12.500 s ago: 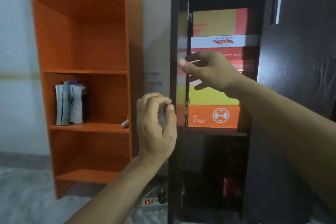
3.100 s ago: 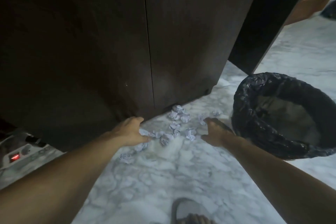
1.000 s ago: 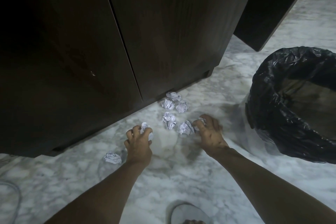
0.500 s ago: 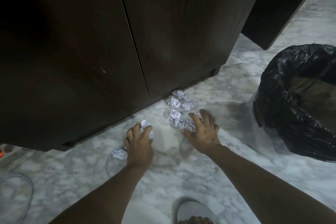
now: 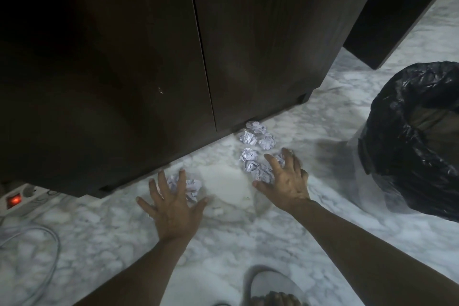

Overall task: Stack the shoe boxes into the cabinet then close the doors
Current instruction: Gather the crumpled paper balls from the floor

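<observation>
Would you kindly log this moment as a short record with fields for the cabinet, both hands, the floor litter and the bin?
cabinet doors: both closed, seam between them narrow
left hand: fingers spread, over crumpled paper balls
right hand: fingers spread and bent, on a second paper cluster
loose paper: three balls by the cabinet base, untouched
bin: black liner, right of the hands
power strip: red switch lit, far left
floor: white marble

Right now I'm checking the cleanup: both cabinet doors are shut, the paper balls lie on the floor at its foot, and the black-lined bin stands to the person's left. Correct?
Not quite. The head view shows the black-lined bin to the person's right, beside the right hand. The rest holds: both cabinet doors are shut and the paper balls lie on the floor at its foot.
</observation>
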